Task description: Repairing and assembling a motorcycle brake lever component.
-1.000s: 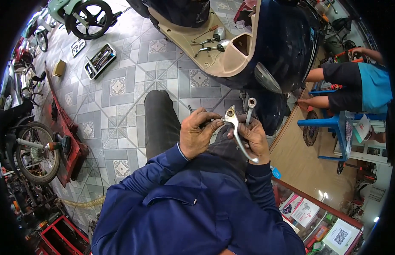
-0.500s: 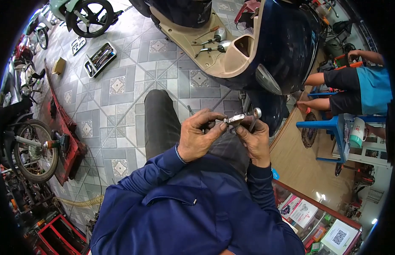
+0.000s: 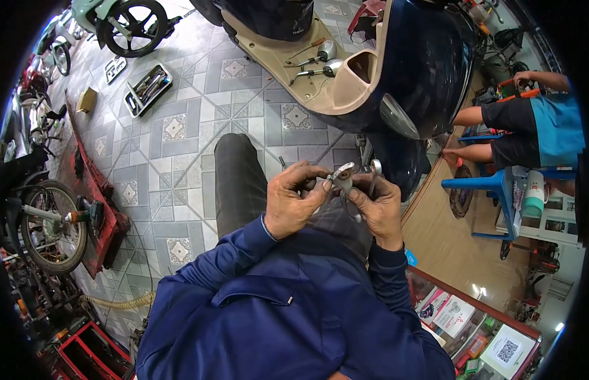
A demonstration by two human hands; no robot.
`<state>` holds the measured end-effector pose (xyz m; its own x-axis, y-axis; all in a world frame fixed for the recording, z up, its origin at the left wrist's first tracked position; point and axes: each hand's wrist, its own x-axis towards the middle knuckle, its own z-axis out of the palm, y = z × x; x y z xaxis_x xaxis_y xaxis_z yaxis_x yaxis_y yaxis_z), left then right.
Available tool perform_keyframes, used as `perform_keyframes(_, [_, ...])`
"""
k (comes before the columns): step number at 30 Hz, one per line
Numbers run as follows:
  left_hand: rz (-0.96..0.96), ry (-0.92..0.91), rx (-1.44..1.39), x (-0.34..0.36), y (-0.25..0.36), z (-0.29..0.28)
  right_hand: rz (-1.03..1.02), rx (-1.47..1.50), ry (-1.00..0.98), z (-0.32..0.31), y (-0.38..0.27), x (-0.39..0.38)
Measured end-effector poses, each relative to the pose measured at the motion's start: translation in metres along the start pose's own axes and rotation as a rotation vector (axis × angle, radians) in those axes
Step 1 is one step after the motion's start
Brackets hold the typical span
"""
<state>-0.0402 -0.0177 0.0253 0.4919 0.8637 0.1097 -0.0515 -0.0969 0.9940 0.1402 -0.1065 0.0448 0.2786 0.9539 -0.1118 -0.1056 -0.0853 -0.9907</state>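
A small silver metal part (image 3: 342, 180) with a rounded, pale upper end and a dark hole is held up between my hands, over my lap. My left hand (image 3: 295, 197) is closed, its thumb and fingertips pinching the part's left side. My right hand (image 3: 380, 212) is closed too, its thumb pressed against the part's lower right. From the right fingers rises a slim metal piece with a ring end (image 3: 376, 166), which looks like a ring spanner. A thin grey tip shows below the right thumb; I cannot tell which piece it belongs to.
A dark blue scooter (image 3: 427, 69) stands ahead, mirrors (image 3: 323, 71) and a screwdriver (image 3: 307, 52) on its footboard. A tool tray (image 3: 149, 90) lies on the tiles. At right are a blue chair (image 3: 481, 183), a seated person (image 3: 563, 130) and a glass display case (image 3: 427, 288).
The silver part has turned in my fingers, so its rounded end now points up and its hole shows. The ring end has shifted slightly left. Both hands keep their hold.
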Motion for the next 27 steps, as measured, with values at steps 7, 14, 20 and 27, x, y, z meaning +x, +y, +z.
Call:
perform_keyframes(7, [-0.119,-0.03,-0.259,0.0,-0.013,0.0,-0.01,0.181,-0.007,0.009,0.0,0.003])
perform_keyframes(14, [-0.177,-0.021,-0.278,-0.001,-0.019,0.003,0.082,0.238,0.003,0.005,0.001,0.003])
perform_keyframes(20, [-0.221,-0.028,-0.334,-0.001,-0.02,0.003,0.127,0.241,0.032,0.004,0.001,0.003])
perform_keyframes(27, [-0.253,-0.054,-0.355,0.0,-0.017,0.004,0.203,0.204,-0.009,0.001,0.005,0.003])
